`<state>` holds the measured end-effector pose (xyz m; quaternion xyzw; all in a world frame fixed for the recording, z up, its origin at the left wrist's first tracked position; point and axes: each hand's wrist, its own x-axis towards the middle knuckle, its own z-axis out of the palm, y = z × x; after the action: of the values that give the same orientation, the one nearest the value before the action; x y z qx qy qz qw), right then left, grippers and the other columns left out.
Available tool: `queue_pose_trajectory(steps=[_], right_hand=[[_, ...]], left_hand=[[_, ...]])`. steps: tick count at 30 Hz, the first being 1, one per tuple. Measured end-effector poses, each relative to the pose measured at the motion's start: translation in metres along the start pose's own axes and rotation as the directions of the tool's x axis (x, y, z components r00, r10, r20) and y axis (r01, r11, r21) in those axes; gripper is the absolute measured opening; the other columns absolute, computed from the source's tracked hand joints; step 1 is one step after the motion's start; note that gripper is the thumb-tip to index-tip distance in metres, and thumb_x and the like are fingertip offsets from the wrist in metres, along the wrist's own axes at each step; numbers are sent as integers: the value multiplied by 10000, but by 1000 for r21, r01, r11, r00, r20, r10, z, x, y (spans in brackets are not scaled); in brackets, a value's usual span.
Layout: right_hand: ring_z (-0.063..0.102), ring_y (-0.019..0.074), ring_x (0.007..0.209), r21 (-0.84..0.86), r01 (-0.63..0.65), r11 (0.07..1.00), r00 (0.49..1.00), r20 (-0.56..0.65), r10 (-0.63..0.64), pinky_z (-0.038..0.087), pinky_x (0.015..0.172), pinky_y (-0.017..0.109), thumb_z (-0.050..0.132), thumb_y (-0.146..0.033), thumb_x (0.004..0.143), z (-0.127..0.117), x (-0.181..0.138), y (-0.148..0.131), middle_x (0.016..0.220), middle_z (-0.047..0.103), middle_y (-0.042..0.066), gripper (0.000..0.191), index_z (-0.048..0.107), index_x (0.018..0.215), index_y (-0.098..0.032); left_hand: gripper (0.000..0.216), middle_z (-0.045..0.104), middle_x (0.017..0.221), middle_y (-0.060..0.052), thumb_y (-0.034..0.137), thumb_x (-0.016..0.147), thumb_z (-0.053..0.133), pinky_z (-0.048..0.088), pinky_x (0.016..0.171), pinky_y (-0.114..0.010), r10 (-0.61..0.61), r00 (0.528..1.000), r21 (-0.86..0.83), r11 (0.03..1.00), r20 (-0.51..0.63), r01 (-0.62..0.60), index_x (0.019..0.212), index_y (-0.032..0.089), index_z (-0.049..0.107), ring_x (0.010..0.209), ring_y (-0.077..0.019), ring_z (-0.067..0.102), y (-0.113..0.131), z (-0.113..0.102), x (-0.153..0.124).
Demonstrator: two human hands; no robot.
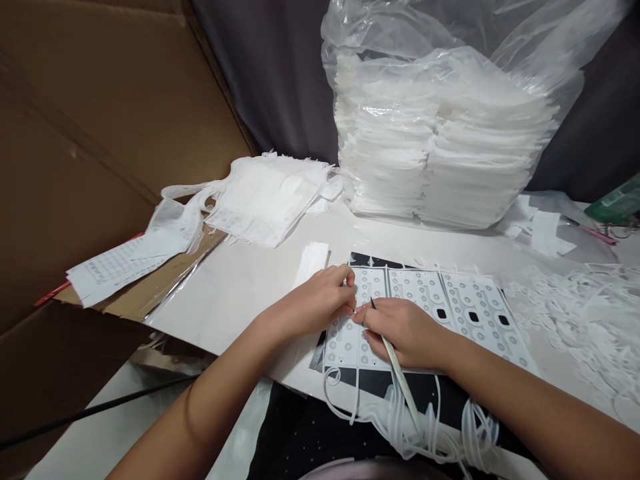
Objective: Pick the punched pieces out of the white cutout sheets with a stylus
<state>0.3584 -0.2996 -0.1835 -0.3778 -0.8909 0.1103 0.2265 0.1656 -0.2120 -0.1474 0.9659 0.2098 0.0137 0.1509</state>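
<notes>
A white rubber keypad sheet with grey round dots and small rectangular cutouts lies on a black board. My left hand is at the sheet's left part, its fingertips pinched together; what they grip is too small to make out. Right beside it, my right hand rests over the sheet with thumb and forefinger closed near the left fingertips. A pair of pale tweezers with a dark pointed tip is held across the right palm. Thin white strips hang off the board's near edge.
Behind stands a clear plastic bag stacked with white sheets. More white sheets are piled back left, near printed paper. A heap of white scrap strips lies at right. A cardboard wall bounds the left.
</notes>
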Motion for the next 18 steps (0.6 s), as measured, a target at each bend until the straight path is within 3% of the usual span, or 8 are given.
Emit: queue_pose_trajectory(steps=[11, 18], right_hand=[[496, 168, 658, -34, -3, 999, 1000, 19, 3, 375, 586, 272, 411, -160, 855, -1, -1, -1, 726, 583, 57, 122, 533, 854, -161], [515, 171, 676, -6, -31, 999, 999, 26, 31, 391, 602, 278, 425, -160, 857, 0, -2, 1, 757, 594, 59, 132, 548, 906, -160]], left_hand=[[161, 500, 1012, -97, 36, 763, 451, 400, 775, -342, 88, 994, 155, 983, 61, -96, 843, 146, 537, 868, -213, 476, 7, 4, 0], [163, 481, 1013, -104, 54, 803, 392, 410, 808, -351, 97, 993, 26, 995, 63, -99, 863, 155, 504, 910, -217, 453, 7, -2, -4]])
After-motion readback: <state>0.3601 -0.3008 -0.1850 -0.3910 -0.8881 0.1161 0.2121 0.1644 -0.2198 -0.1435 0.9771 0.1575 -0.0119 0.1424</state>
